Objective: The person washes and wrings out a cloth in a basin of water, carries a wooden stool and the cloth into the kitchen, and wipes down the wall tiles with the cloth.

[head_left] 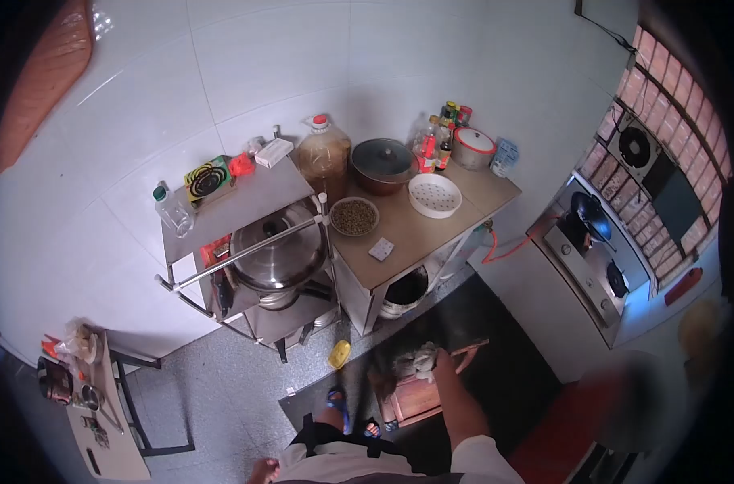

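Note:
My right hand [439, 363] reaches down and is closed on a grey crumpled cloth [415, 361]. Beneath the cloth is a small reddish wooden seat [412, 398], a low stool or chair, which stands on a dark floor mat [508, 339]. Only part of my left hand [263, 470] shows at the bottom edge, beside my body. Its fingers are too small and cut off to read, and no object can be made out in it.
A yellow dish [339, 353] lies on the floor near my feet. Ahead stand a metal rack [246, 270] with a large steel pot [278, 250] and a counter [391, 256] with pans and bottles. A stove [581, 278] is right; a small table [108, 452] is left.

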Available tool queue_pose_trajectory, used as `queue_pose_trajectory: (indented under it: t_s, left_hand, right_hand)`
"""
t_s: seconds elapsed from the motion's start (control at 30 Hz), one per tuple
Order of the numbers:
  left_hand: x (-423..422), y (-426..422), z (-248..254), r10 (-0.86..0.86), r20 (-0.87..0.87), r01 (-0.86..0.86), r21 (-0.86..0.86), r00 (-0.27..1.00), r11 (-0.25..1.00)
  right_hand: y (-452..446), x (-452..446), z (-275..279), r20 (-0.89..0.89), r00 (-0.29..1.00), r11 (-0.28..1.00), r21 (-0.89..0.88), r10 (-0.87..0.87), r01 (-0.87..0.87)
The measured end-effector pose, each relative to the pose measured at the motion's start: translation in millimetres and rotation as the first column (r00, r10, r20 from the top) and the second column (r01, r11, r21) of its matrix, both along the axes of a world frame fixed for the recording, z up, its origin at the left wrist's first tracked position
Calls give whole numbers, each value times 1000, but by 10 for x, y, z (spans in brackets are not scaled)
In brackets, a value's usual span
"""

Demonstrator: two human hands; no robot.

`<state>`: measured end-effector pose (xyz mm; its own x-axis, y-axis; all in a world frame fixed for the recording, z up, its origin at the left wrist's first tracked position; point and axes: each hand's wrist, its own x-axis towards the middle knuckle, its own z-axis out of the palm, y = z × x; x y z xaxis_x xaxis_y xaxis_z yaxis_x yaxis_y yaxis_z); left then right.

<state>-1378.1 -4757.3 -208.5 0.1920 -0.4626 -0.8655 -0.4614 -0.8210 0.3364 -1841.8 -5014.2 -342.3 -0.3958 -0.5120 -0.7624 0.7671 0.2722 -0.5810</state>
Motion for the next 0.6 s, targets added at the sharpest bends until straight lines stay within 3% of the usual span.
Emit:
queue_pose_trajectory:
  t_s: [0.03,0.07,0.1,0.13,0.17,0.2,0.23,0.27,0.3,0.33,0.37,0.4,0.43,0.53,0.57,0.6]
  left_hand:
    - [-1113,-708,467,-37,17,36,47,999,998]
    - [-1709,-1207,857,-72,32,69,97,997,993]
    - [-1716,-1299,969,-108,44,100,155,993,983]
    - [-1707,-1320,1044,-142,53,128,218,988,968]
    - [-1682,-1311,901,-125,59,109,222,990,969]
    - [-1638,-1243,551,-430,43,424,98,902,900]
    - [-1617,-1187,60,-690,68,693,-36,720,720]
    - [-1131,-743,-597,-676,68,680,-51,733,732]
    - [-1083,-630,-1303,-827,399,915,-96,395,391]
    - [-1185,-742,-1582,-740,673,1000,16,-13,-3]
    - [-1317,-876,-1351,-744,668,1000,20,-5,11]
    - [-1460,-1126,-920,-800,354,863,-44,484,503]
    - [-1527,-1294,-691,-516,12,513,76,857,855]
    - [-1428,-1234,-1329,-651,-53,653,45,757,756]
    - [-1387,-1183,-1404,-651,-57,654,53,757,755]
    - [-1355,-1118,-1469,-691,-8,689,-82,722,720]
  right_hand:
    - [-171,11,-51,5,1000,1000,-8,12,-12]
    - [-378,4,-278,-166,975,985,115,149,-131]
    - [-485,82,-254,-313,901,940,260,300,-222]
    - [-586,147,-226,-262,934,961,196,243,-195]
    - [-698,220,-229,-255,931,957,199,260,-213]
    - [-795,288,-225,-226,921,934,243,318,-263]
    - [-934,314,-199,-204,906,909,280,370,-309]
    - [-1054,373,-56,-218,897,906,273,385,-322]
    - [-1092,492,42,-372,792,875,227,484,-428]
    - [-1093,601,104,-507,661,822,203,553,-532]
    - [-1161,587,-131,-502,655,814,206,565,-543]
    - [-1431,822,-350,-523,630,799,190,574,-570]
    - [-1498,866,-521,-547,608,788,173,576,-591]
    - [-1619,898,-1226,-616,541,756,140,572,-640]
    - [-1813,967,-680,-610,543,755,145,577,-639]
    - [-1786,1131,-180,-384,795,875,78,469,-478]
